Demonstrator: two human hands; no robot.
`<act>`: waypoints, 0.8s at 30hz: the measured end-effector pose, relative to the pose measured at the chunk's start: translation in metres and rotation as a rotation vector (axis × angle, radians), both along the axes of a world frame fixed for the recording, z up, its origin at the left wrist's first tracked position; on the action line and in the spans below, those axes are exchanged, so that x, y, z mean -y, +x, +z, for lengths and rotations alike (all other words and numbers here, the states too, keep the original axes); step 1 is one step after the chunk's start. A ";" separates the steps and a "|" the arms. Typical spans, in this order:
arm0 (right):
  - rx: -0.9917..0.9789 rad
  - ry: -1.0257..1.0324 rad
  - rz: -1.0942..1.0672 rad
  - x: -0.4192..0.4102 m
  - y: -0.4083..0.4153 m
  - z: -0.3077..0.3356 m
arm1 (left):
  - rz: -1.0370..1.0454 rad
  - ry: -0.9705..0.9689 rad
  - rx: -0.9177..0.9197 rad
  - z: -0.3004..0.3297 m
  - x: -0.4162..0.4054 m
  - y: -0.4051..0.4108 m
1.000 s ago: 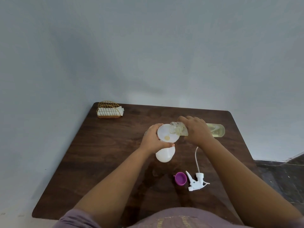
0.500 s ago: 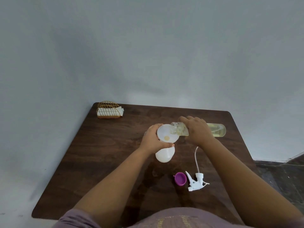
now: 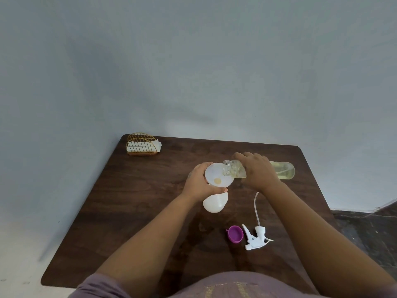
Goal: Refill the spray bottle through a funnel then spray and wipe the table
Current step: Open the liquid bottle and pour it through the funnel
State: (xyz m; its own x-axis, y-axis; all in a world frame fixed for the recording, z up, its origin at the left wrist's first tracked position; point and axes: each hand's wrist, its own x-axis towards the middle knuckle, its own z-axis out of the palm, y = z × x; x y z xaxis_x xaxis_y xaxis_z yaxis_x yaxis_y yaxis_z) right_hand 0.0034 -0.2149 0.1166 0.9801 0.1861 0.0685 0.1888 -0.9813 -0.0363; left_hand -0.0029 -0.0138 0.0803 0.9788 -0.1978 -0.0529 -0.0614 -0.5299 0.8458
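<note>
Left hand: still grips the funnel on the white bottle.
Right hand: keeps holding the tipped clear bottle, mouth over the funnel.
Change: almost none.

A single wide-angle view is given, taken from the head of the person and aimed forward and down; the dark wooden bench is seen from above its near edge, close enough that both forearms fill the lower frame; the pale wall beyond takes up the upper half; straight lines are bowed toward the edges by the lens.
</note>
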 end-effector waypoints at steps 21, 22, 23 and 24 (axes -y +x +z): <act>-0.001 -0.015 -0.002 -0.001 -0.001 0.005 | -0.001 0.016 0.008 -0.003 0.001 0.001; 0.000 -0.015 -0.001 -0.001 -0.001 0.005 | -0.001 0.016 0.009 -0.003 0.001 0.001; -0.001 -0.017 0.000 -0.001 -0.001 0.005 | -0.002 0.016 0.008 -0.003 0.001 0.001; -0.001 -0.019 0.002 -0.001 -0.001 0.005 | -0.002 0.016 0.007 -0.003 0.001 0.000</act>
State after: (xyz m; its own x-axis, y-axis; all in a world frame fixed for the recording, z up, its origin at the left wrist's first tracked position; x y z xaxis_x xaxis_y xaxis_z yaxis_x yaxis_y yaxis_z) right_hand 0.0021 -0.2139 0.1212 0.9799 0.1890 0.0642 0.1905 -0.9815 -0.0181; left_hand -0.0024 -0.0147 0.0774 0.9788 -0.1987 -0.0494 -0.0680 -0.5430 0.8370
